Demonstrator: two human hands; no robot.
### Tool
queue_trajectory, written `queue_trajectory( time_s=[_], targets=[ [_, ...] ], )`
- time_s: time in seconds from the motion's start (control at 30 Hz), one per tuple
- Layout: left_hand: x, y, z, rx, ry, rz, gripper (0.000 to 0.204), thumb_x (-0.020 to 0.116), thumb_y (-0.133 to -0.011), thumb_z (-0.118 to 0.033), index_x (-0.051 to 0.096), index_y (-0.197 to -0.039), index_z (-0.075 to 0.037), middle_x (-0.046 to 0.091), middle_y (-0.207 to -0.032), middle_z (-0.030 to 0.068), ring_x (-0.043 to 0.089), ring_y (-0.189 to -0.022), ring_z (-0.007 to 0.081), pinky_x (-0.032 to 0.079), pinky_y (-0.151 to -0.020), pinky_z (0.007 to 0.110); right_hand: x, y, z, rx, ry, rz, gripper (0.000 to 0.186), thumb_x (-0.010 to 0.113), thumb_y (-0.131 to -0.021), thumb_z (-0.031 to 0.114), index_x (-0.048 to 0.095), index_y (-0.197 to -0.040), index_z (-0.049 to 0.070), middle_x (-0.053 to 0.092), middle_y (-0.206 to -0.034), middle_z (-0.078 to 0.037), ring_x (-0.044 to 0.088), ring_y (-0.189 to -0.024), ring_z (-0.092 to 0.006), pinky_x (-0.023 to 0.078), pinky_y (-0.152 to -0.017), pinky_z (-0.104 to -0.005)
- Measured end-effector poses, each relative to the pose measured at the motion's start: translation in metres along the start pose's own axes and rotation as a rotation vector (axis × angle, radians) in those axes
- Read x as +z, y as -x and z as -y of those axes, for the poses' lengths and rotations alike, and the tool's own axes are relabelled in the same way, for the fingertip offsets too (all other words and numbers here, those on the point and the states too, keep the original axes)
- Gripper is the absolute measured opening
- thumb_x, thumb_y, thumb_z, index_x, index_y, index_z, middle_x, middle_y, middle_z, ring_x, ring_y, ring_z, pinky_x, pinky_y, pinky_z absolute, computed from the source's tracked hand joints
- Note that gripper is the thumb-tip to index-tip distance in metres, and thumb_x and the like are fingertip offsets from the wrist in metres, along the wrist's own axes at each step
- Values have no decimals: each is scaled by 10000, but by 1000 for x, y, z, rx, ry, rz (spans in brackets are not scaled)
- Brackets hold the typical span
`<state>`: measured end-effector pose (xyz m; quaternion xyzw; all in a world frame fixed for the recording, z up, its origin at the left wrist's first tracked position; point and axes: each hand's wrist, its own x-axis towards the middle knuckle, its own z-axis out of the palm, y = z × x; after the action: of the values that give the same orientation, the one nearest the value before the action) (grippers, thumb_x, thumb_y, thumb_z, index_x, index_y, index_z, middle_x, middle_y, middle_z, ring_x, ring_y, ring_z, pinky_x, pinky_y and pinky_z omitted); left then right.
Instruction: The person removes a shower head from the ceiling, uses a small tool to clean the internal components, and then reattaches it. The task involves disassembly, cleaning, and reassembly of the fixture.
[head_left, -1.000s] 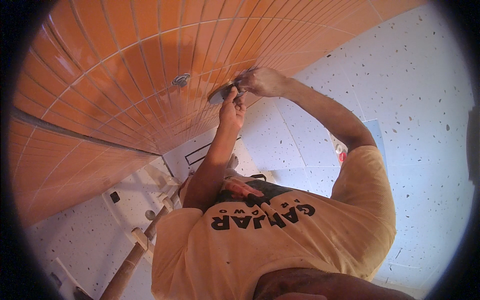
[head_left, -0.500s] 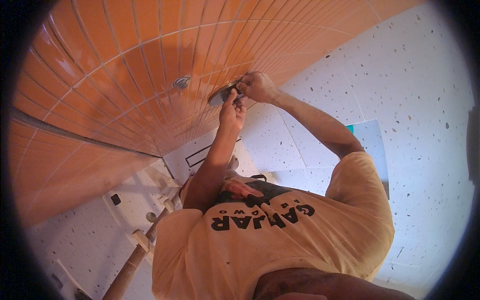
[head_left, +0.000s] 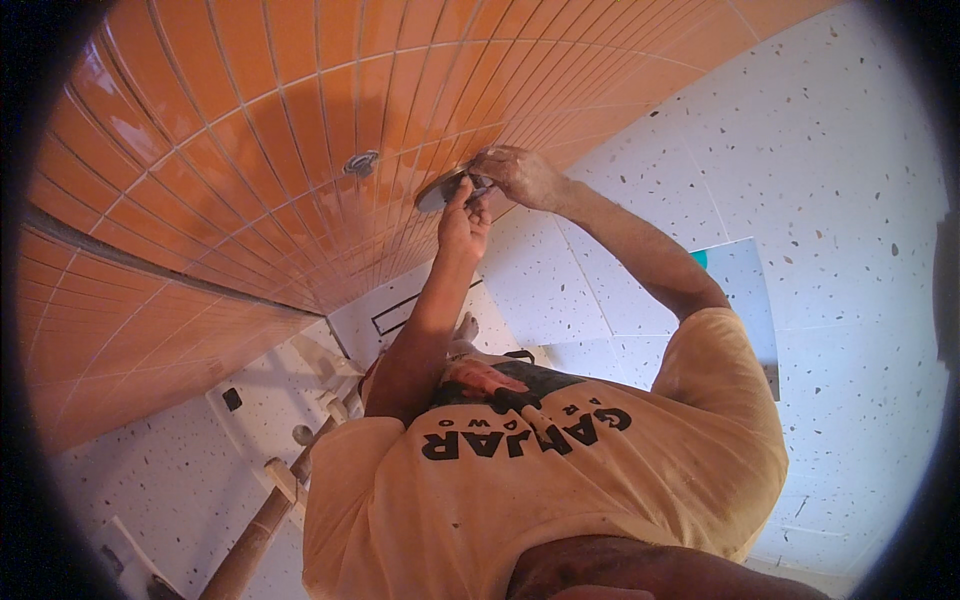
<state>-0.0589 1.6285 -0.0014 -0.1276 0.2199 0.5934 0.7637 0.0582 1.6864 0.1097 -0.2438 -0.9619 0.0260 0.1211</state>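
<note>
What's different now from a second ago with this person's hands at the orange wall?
The right hand has shifted slightly toward the person's body, its elbow drawn in closer. Whether it regripped anything at the round metal plate is unclear. The left hand, the plate and the metal fitting on the orange wall stayed put.

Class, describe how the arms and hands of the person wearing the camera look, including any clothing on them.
The left hand and right hand wear no gloves. Both forearms are bare, with no watch or bracelet visible. The short, loose sleeves are tan, like the rest of the shirt, and look plain, with no visible print.
</note>
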Motion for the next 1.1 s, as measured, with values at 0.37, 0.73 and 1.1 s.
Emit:
queue_trajectory(
  time_s=[0.37,0.73,1.1],
  targets=[
    [-2,1,-2,18,-24,-3,269,760,-852,-247,614,-1030,-110,636,-896,29,588,-740,105,424,-606,221,-20,-10,3,-221,262,145,244,630,-769,126,681,-988,32,596,-1019,-103,609,-994,-261,523,-883,-384],
    [-6,-5,-1,11,3,-22,220,755,-856,-246,627,-982,-118,627,-829,2,587,-680,112,422,-553,222,0,-15,11,186,88,200,144,667,-740,152,674,-843,52,644,-849,-127,648,-822,-327,530,-712,-428],
    [1,6,0,14,-37,-11,262,744,-864,-277,626,-1043,-127,635,-874,17,590,-766,107,419,-631,217,-20,-17,16,341,-81,75,117,620,-827,169,672,-837,66,672,-837,-162,662,-795,-361,523,-656,-463]
  ],
)
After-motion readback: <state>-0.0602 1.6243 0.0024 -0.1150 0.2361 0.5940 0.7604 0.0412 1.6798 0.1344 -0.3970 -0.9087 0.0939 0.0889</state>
